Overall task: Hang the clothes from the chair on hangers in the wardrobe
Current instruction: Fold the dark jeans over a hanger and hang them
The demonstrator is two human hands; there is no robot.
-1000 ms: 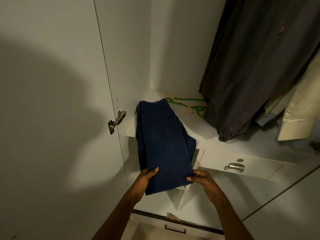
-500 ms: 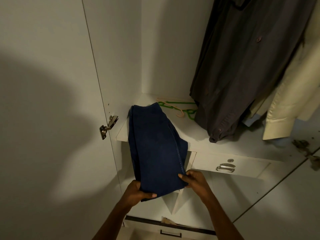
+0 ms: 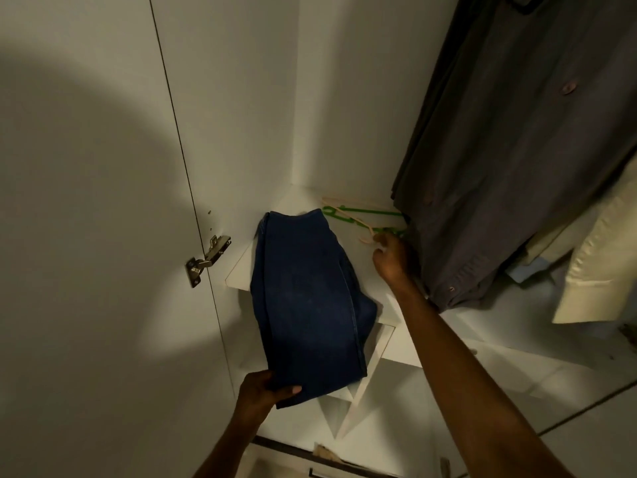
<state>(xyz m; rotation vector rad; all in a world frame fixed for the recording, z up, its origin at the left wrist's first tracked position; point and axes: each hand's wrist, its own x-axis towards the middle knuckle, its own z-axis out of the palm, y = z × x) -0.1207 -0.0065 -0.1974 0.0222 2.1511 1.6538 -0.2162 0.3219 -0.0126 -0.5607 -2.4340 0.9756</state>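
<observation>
Folded dark blue jeans lie on the white wardrobe shelf, their near end hanging over its front edge. My left hand grips that near end, thumb on top. A green hanger and a beige hanger lie further back on the shelf. My right hand is at the hooks of these hangers with its fingers curled. Whether it holds one is hidden by the hand itself.
A dark grey shirt hangs just right of my right hand, with a cream garment beyond it. The open wardrobe door and its metal hinge stand to the left. Below the shelf are white drawer fronts.
My right hand let go of the jeans' near end and moved back and right to the hangers. My left hand keeps its grip on the jeans.
</observation>
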